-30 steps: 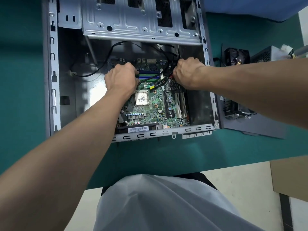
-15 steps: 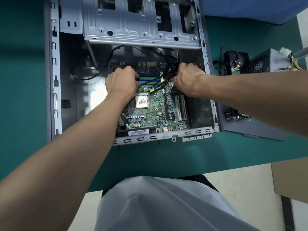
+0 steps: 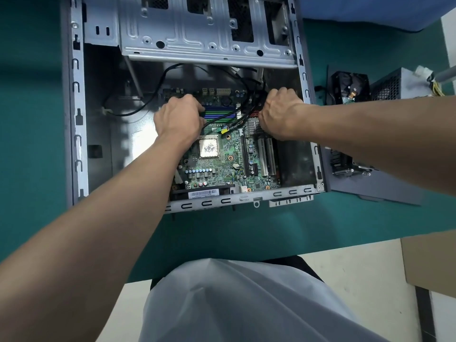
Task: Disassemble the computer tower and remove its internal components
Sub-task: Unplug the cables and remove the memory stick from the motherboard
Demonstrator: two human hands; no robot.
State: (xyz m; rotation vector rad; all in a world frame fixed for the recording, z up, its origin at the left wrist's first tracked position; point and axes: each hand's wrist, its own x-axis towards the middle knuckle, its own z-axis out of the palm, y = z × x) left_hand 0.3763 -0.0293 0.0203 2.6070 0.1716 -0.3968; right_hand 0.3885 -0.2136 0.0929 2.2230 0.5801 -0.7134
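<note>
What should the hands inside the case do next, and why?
Probably pull the black cables clear of the motherboard: they drape across its memory slots between the left hand and right hand, and would likely snag when the board lifts out.

Bare case floor (image 3: 118, 149) at centre left gives open room. Black cables (image 3: 246, 112) cross the motherboard (image 3: 229, 159) centre; the drive cage (image 3: 207, 33) overhangs the top.

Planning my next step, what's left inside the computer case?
The motherboard, its bare processor, memory slots and black cables. The left hand and right hand cover parts of the board; what they grip is hidden.
</note>
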